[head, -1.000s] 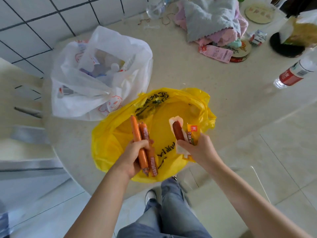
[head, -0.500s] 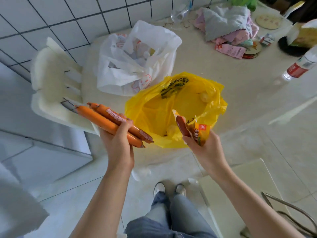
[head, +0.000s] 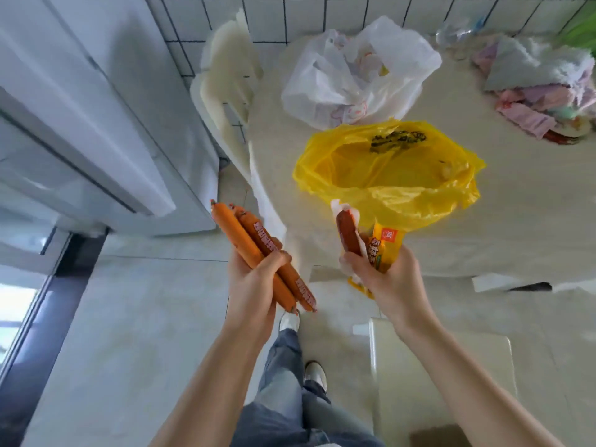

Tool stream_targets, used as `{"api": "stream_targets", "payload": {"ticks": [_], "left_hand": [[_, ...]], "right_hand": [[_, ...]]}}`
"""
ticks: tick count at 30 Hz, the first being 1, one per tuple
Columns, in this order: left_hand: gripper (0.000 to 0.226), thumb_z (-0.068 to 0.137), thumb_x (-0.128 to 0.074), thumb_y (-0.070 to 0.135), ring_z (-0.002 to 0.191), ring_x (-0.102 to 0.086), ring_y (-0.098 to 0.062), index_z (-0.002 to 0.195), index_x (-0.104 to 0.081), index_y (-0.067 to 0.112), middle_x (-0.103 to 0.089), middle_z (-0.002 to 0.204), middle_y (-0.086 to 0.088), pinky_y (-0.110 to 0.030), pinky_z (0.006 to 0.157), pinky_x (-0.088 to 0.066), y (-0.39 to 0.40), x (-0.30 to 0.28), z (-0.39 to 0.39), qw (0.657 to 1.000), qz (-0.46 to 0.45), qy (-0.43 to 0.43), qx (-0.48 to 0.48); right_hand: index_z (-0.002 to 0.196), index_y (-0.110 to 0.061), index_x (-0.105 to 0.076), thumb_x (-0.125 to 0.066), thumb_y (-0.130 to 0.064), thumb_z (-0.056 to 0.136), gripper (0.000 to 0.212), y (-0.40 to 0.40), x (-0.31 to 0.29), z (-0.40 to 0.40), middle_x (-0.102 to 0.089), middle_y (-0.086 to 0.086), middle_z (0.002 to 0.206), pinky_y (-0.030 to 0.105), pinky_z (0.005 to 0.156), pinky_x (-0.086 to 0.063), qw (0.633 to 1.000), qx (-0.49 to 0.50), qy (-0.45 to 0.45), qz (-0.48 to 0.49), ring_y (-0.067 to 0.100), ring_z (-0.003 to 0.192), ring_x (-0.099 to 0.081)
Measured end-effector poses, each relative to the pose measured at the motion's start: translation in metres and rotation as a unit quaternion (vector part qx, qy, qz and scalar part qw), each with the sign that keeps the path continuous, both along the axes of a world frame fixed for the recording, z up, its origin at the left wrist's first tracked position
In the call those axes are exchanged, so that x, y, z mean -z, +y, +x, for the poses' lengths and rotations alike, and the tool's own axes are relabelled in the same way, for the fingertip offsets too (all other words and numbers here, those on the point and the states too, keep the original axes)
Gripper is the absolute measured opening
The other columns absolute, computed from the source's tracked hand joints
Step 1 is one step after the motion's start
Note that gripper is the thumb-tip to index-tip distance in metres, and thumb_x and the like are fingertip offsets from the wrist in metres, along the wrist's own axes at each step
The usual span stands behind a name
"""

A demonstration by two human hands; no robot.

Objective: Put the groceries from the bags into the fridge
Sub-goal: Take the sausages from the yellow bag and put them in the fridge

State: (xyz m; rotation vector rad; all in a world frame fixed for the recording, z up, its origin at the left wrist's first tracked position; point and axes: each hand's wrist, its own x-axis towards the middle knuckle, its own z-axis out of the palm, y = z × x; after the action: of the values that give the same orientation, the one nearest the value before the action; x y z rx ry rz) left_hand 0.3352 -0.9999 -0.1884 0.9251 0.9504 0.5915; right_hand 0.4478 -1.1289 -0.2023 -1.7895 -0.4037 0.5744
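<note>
- Head view, centre: left hand [head: 254, 285] gripping a bundle of orange sausages [head: 258, 253]; right hand [head: 383, 279] clutching a dark sausage [head: 347, 232] and a yellow packet [head: 385, 250].
- Centre right: yellow bag [head: 387, 175] slack-mouthed on the table [head: 516, 221]; white bag [head: 354, 69] just behind, upper centre.
- Upper left: fridge [head: 96, 124], door seemingly closed; no hand free.
- Advisable next: shifting everything into one hand, firmly bundled, before pulling the door.

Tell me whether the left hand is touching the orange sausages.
Touching. The head view shows the left hand with fingers curled around the bundle of orange sausages, gripping them mid-length above the floor.
</note>
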Motion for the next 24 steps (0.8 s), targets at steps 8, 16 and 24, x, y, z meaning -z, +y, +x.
{"api": "stream_targets", "payload": {"ticks": [8, 16, 24], "left_hand": [[0.036, 0.079, -0.058, -0.013, 0.076, -0.061, -0.021, 0.096, -0.059, 0.019, -0.061, 0.085, -0.006, -0.039, 0.073, -0.053, -0.026, 0.001, -0.117, 0.993, -0.043, 0.070, -0.089], [0.031, 0.082, -0.059, -0.007, 0.080, -0.060, -0.024, 0.099, -0.057, 0.018, -0.059, 0.087, -0.009, -0.035, 0.072, -0.055, -0.007, 0.002, -0.238, 0.969, -0.097, 0.068, -0.215], [0.030, 0.084, -0.059, -0.006, 0.083, -0.059, -0.024, 0.097, -0.054, 0.021, -0.057, 0.090, -0.010, -0.033, 0.069, -0.053, 0.041, 0.000, -0.387, 0.946, -0.115, 0.077, -0.292]], "right_hand": [[0.083, -0.011, -0.064, -0.070, -0.010, 0.085, 0.006, 0.015, -0.011, -0.090, -0.065, 0.001, 0.063, 0.027, 0.063, -0.051, 0.982, -0.183, 0.033, -0.022, 0.011, 0.059, -0.059], [0.099, -0.010, -0.066, -0.069, -0.013, 0.086, 0.014, 0.066, -0.015, -0.199, -0.072, 0.005, 0.081, 0.012, 0.062, -0.049, 0.947, -0.307, 0.068, -0.059, 0.007, 0.072, -0.068], [0.098, -0.014, -0.066, -0.072, -0.019, 0.084, 0.016, 0.144, -0.013, -0.342, -0.072, 0.002, 0.080, 0.008, 0.057, -0.047, 0.922, -0.367, 0.083, -0.086, 0.005, 0.070, -0.067]]}}
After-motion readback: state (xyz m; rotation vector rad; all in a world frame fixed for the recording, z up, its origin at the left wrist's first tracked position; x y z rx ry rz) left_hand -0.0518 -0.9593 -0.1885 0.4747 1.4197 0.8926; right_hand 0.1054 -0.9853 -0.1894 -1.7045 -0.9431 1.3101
